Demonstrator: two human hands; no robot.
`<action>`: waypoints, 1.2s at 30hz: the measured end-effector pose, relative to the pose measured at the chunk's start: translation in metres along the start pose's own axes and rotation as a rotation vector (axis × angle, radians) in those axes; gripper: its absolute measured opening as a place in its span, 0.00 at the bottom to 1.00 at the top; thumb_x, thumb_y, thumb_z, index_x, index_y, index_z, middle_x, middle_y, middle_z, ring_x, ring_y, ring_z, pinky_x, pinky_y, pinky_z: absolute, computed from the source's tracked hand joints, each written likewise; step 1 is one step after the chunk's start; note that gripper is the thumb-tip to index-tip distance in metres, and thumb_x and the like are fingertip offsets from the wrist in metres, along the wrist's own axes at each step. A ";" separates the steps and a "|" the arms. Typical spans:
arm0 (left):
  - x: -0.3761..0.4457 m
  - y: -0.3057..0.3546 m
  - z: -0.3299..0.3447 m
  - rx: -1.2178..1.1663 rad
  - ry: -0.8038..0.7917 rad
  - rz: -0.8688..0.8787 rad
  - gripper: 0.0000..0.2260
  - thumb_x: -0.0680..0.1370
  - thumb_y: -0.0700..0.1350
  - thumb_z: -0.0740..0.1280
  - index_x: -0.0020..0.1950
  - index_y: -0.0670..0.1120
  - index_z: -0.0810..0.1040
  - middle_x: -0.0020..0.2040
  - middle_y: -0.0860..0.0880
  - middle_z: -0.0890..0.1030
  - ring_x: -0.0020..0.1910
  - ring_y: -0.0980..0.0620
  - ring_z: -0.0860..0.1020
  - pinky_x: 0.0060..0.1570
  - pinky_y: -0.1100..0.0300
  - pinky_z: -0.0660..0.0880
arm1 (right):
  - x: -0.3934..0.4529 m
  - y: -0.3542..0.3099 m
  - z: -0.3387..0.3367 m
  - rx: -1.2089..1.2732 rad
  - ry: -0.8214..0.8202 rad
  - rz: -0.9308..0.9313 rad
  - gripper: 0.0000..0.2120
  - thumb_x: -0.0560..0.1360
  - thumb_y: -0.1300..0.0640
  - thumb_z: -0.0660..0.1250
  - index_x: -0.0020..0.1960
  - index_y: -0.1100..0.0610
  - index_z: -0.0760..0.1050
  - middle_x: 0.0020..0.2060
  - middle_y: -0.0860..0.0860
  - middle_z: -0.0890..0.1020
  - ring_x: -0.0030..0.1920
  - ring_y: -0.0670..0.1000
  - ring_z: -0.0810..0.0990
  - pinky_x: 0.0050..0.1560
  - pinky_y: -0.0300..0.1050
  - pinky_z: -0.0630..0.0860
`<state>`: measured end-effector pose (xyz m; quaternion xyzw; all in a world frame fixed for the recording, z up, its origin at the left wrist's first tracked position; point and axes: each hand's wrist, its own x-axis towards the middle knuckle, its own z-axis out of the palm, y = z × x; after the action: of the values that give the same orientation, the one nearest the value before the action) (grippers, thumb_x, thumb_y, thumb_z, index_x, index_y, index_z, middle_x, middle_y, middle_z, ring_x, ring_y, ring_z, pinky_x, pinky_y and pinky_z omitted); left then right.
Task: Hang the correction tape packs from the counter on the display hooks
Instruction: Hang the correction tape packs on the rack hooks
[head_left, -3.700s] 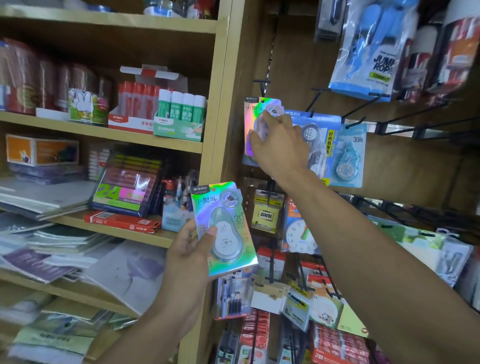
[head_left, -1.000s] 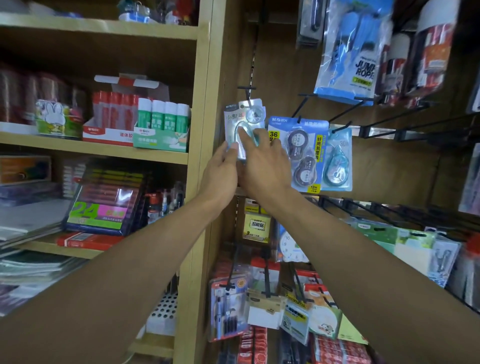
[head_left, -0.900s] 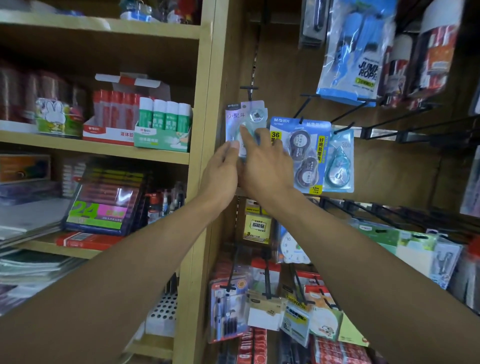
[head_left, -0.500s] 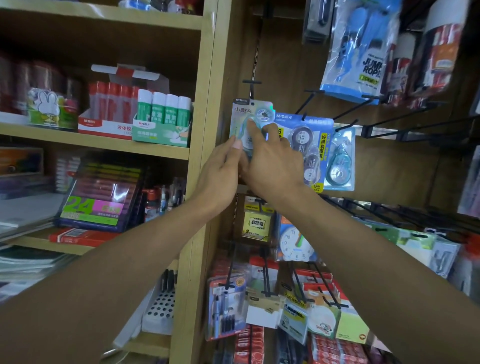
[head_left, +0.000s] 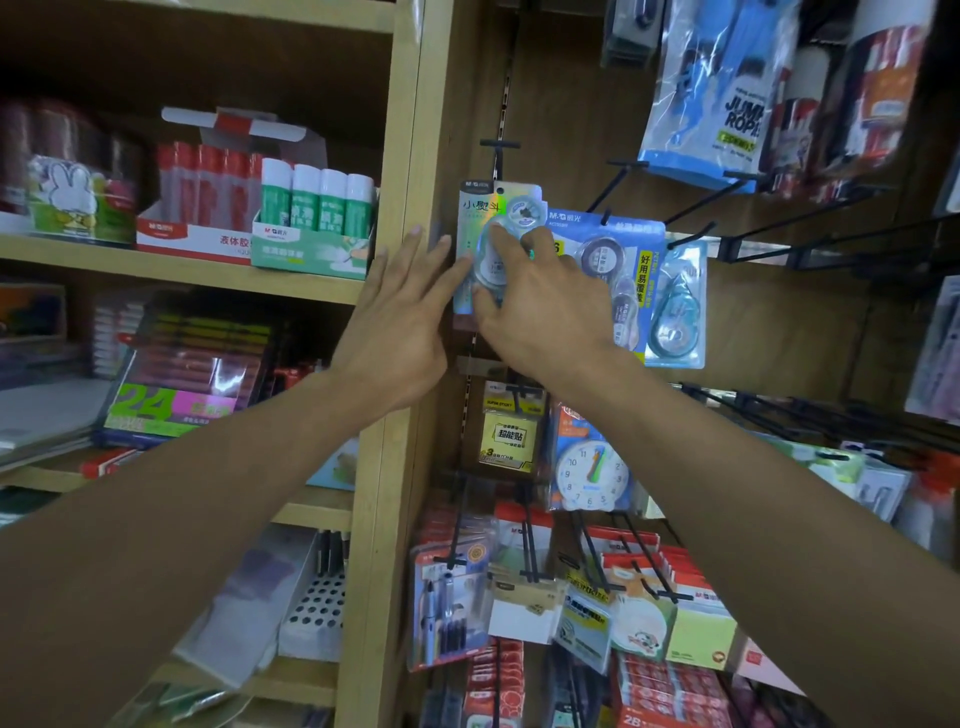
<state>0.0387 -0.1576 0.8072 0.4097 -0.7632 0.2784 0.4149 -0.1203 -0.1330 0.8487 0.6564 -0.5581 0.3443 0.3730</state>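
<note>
A holographic correction tape pack (head_left: 483, 213) hangs on a black display hook (head_left: 500, 148) at the left end of the wooden back panel. My right hand (head_left: 540, 306) lies over the pack's lower half, with thumb below and fingers above the clear blister. My left hand (head_left: 400, 322) is beside the pack with straight, spread fingers; its fingertips reach the pack's left edge and the wooden post. Nothing is in the left hand. The counter is out of view.
Blue correction tape packs (head_left: 631, 270) hang just right of it. Bare black hooks (head_left: 810, 244) stick out further right. A jump rope bag (head_left: 727, 93) hangs above, and a clock pack (head_left: 589, 467) and sticky notes hang below. Glue sticks (head_left: 317, 202) stand on the left shelf.
3.7 s ago my left hand held a holographic pack low while the right touched the hung one. That pack now hangs on the hook, and the left hand's fingers have spread and drawn slightly left.
</note>
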 end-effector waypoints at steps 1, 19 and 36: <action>0.001 -0.001 0.000 0.009 -0.020 -0.009 0.37 0.77 0.37 0.66 0.85 0.46 0.55 0.86 0.43 0.54 0.85 0.41 0.44 0.83 0.41 0.42 | 0.000 0.001 -0.002 -0.005 -0.012 -0.004 0.30 0.80 0.42 0.58 0.81 0.48 0.59 0.72 0.54 0.69 0.62 0.62 0.77 0.52 0.54 0.74; -0.001 -0.025 0.020 0.469 -0.158 0.083 0.41 0.79 0.54 0.63 0.86 0.47 0.45 0.84 0.39 0.34 0.81 0.34 0.31 0.81 0.40 0.37 | 0.045 -0.010 0.039 -0.193 -0.173 -0.027 0.35 0.80 0.42 0.60 0.81 0.56 0.55 0.75 0.59 0.66 0.62 0.62 0.80 0.44 0.52 0.65; -0.002 -0.019 0.025 0.493 -0.207 0.025 0.34 0.81 0.53 0.56 0.85 0.44 0.52 0.83 0.40 0.30 0.80 0.34 0.28 0.81 0.41 0.34 | 0.063 -0.025 0.062 -0.358 -0.310 -0.081 0.15 0.80 0.56 0.66 0.66 0.54 0.77 0.64 0.52 0.80 0.65 0.54 0.79 0.55 0.45 0.74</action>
<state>0.0453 -0.1853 0.7952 0.5150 -0.7159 0.4176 0.2188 -0.0849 -0.2151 0.8706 0.6465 -0.6341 0.1198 0.4069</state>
